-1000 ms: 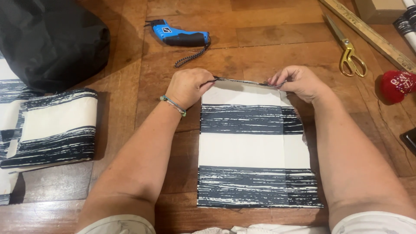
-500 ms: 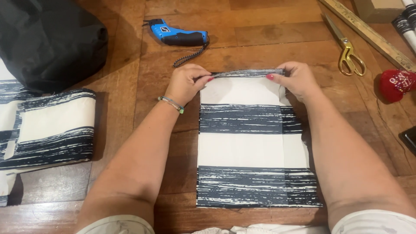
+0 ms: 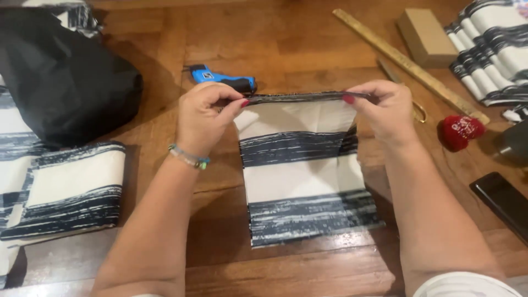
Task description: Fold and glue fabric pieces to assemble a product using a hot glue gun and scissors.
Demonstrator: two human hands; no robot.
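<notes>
Both hands are pinching the top edge of the striped fabric panel (image 3: 302,176): left hand (image 3: 206,118) closed on the left corner, right hand (image 3: 385,113) closed on the right corner. The folded edge is running left to right between them, lifted off the wooden table (image 3: 165,55); the rest is hanging toward the person. A blue glue gun (image 3: 223,80) is lying just beyond, nearer the left hand.

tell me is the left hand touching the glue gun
Apart. In the head view the left hand pinches the top edge of the striped fabric, and bare wood shows between its knuckles and the blue glue gun lying beyond it.
</notes>
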